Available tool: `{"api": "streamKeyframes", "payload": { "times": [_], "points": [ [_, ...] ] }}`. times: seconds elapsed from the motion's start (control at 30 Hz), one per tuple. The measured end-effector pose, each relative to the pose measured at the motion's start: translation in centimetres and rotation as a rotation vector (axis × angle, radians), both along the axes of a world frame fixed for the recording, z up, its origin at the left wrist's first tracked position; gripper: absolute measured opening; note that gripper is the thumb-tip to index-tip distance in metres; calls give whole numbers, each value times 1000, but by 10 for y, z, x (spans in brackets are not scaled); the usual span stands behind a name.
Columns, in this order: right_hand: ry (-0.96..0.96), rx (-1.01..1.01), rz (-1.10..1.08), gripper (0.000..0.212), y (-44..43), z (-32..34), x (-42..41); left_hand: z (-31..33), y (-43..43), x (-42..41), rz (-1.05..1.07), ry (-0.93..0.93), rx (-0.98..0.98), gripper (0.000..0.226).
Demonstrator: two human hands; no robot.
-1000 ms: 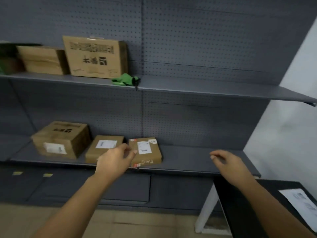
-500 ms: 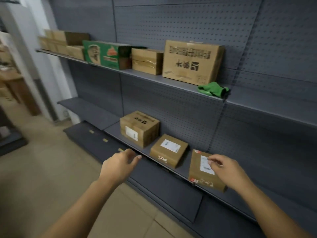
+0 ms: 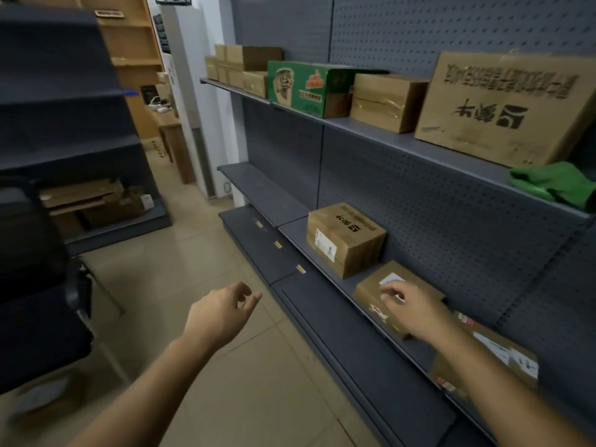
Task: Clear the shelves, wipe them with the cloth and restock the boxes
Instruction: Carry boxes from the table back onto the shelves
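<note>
— Grey shelving runs along our right. Has our view swung left since a moment ago?
— Yes. Our right hand has left the taped box and now sits over the flat box, fingers loosely bent, gripping nothing.
— And our left hand?
— Over the floor, loosely curled, empty. The green cloth lies on the upper shelf, far right.

There are three brown parcels on the lower shelf at four o'clock, one green carton, two brown cartons and an uncountable far stack on the upper shelf around one o'clock, and one green cloth.
</note>
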State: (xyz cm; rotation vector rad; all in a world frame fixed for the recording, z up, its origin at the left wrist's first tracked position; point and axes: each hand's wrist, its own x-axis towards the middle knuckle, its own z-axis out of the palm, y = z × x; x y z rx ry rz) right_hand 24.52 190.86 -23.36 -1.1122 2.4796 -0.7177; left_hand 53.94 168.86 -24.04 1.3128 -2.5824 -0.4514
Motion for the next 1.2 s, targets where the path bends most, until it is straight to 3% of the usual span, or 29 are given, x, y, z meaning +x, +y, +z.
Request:
{"api": "streamKeyframes", "payload": {
  "times": [0.67,1.2],
  "points": [
    [36,99,10,22,-219,-29,-6,-26,-215,16,37,-20,61,42],
    [-13,179,-7,28,-357,-61,-53,-53,-339,-39,-3,-50,104,40]
  ]
}}
